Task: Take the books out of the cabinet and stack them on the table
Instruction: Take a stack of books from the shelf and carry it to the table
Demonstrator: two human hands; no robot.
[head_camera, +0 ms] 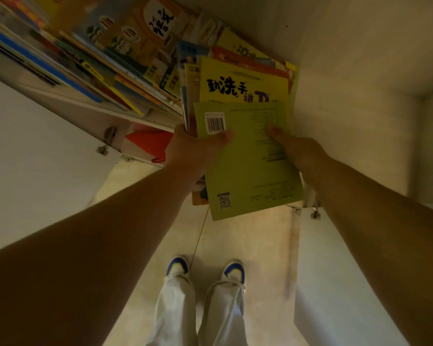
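A thin green book [248, 168] with a barcode and a QR code sticks half out of the cabinet, back cover facing me. My left hand [193, 146] grips it together with a few thin books behind it, thumb across the cover by the barcode. My right hand [298, 148] holds the book's right edge, thumb pressed on the cover. Behind it a yellow book [243, 83] with large black characters stands in the cabinet. Many more picture books [105, 58] lean in a row on the cabinet shelf [90, 106] to the left.
White cabinet doors stand open on both sides, the left door [35, 158] and the right door [348, 270], each with metal hinges. A red and white object [148, 146] sits on the shelf below. My feet in blue and white shoes [205, 268] stand on the pale floor.
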